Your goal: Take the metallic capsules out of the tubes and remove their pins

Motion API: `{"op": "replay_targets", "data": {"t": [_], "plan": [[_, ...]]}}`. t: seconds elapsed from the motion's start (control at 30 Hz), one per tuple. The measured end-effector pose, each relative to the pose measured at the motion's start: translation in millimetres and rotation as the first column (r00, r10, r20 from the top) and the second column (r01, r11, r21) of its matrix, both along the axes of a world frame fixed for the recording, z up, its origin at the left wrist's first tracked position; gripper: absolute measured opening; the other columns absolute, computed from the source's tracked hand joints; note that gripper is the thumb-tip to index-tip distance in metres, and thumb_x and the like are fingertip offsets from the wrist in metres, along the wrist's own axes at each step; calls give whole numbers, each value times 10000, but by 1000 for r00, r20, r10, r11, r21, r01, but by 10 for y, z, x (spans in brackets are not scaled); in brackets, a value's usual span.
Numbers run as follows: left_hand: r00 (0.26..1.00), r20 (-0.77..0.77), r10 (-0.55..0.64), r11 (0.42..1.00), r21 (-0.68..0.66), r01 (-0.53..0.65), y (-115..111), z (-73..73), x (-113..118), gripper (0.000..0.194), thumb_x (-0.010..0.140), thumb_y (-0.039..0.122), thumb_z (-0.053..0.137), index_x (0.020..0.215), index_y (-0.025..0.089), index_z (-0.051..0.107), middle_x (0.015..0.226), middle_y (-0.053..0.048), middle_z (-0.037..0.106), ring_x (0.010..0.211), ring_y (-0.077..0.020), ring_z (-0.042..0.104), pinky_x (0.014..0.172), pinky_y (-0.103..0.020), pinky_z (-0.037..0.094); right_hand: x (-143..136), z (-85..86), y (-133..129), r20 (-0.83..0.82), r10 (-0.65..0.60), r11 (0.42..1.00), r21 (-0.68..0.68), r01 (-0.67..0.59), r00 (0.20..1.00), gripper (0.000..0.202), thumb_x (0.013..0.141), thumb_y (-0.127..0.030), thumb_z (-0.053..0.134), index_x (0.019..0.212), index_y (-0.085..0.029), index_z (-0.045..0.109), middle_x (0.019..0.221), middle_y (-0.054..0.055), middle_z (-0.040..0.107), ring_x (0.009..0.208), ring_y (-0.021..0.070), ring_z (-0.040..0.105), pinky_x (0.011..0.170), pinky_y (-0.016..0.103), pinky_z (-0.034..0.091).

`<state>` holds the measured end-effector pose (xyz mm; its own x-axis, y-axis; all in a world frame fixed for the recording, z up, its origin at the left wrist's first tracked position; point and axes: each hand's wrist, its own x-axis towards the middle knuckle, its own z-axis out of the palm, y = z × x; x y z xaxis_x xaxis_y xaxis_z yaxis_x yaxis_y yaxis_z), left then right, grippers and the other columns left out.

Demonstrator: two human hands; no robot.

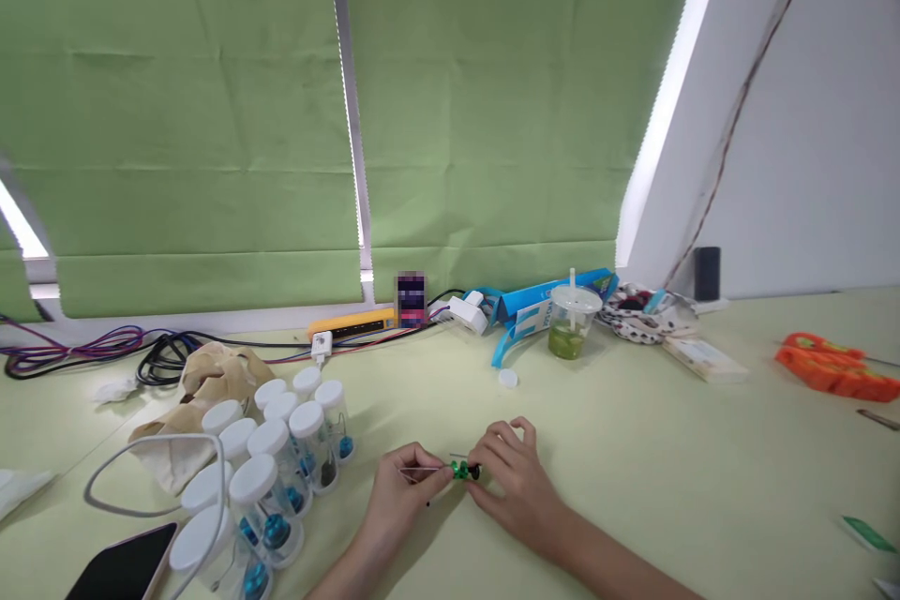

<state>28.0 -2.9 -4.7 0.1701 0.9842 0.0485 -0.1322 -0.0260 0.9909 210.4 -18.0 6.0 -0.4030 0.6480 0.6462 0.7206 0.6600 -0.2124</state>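
Note:
Above the pale table (pixel 633 487), my left hand (pixel 402 499) and my right hand (pixel 517 483) meet at a small shiny green piece (pixel 460 470) with a dark part at its right end. My left fingers pinch its left side, along with a thin wire-like rod (pixel 426 468) that lies across them. The right thumb and fingertips close on the dark end. Its exact kind is too small to make out, and fingertips cover part of it. Left of my hands stand several clear jars (pixel 325 472) with white lids, holding blue pieces (pixel 277 531) and bent wires.
A white cap (pixel 507 379) lies beyond my hands, near a lidded drink cup (pixel 566 338) with a straw. Cables (pixel 169 356) and a yellow power strip (pixel 352 323) run along the back. At left are a phone (pixel 127 567) and white cable (pixel 127 514); an orange object (pixel 836 370) sits right.

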Motion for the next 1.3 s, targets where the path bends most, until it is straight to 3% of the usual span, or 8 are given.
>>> {"op": "replay_targets", "data": {"t": [0.5,0.97,1.3], "plan": [[998,-58,-38,999,-7,37,-82,63,8,245,572,279,753,547,126,562,587,-25,616,562,-124,554,542,-236,421,0,-22,-21,-67,20,999,48,-16,998,47,729,-149,514,700,-180,533,765,11,496,765,150,442,776,365,235],[996,-92,-12,1000,-4,12,-77,76,-31,221,585,273,745,556,134,576,628,-42,669,594,-139,586,559,-232,429,-1,95,-75,-44,-11,997,-75,8,999,111,724,-167,524,832,-188,510,846,30,521,844,186,444,830,386,219],[997,-81,-4,1000,-3,3,-66,41,-32,230,578,285,746,549,136,573,611,-30,649,570,-133,567,538,-229,412,0,55,-53,-55,-40,999,-33,38,998,68,750,-149,497,807,-182,516,819,24,520,825,173,446,825,371,229]]}}
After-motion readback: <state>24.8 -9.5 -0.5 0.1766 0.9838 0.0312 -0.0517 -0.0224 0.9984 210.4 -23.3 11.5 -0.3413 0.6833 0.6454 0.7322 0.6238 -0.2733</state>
